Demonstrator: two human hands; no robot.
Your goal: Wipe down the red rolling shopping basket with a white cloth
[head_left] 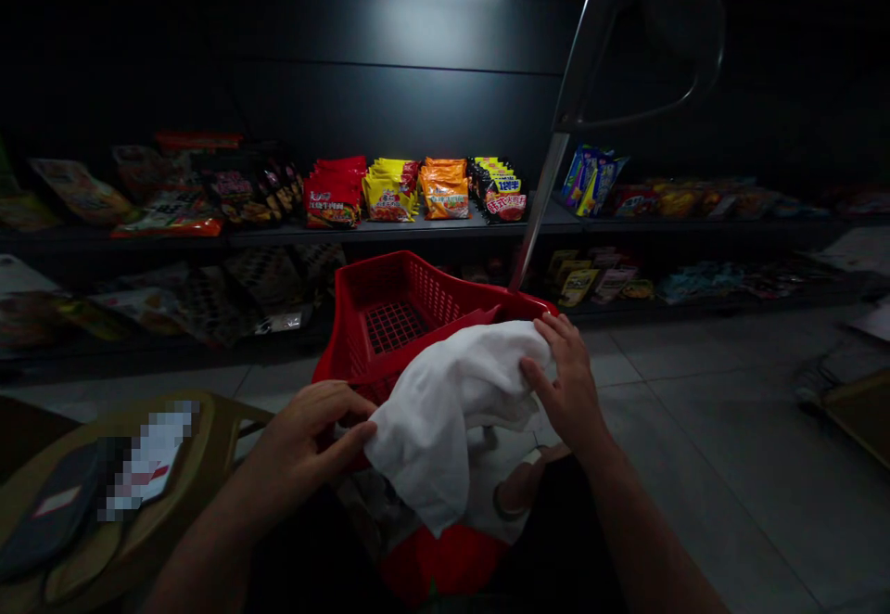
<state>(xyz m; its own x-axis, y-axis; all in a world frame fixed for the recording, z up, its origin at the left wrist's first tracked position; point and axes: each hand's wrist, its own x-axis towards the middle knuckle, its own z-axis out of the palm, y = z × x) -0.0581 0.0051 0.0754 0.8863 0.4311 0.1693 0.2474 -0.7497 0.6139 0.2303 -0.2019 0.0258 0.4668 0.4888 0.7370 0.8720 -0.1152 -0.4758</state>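
Note:
A white cloth [455,387] hangs draped over the near rim of a red plastic shopping basket [445,278], with one corner dangling below. My left hand [312,433] pinches the cloth's left edge between thumb and fingers, near the basket's front left corner. At the right end, my right hand [566,377] grips the cloth between thumb and fingers, beside the basket's right rim. The basket's floor is a dark grid, seen behind the cloth. Whatever part of the rim lies under the cloth is hidden.
A round stool [222,419] at left carries a phone-like device [52,503] and a blurred-out item. Ahead, a shelf [389,232] holds bagged noodles [334,197] and other snacks. A metal pole [542,206] with a looped handle rises behind the basket. Tiled floor [695,428] lies to the right.

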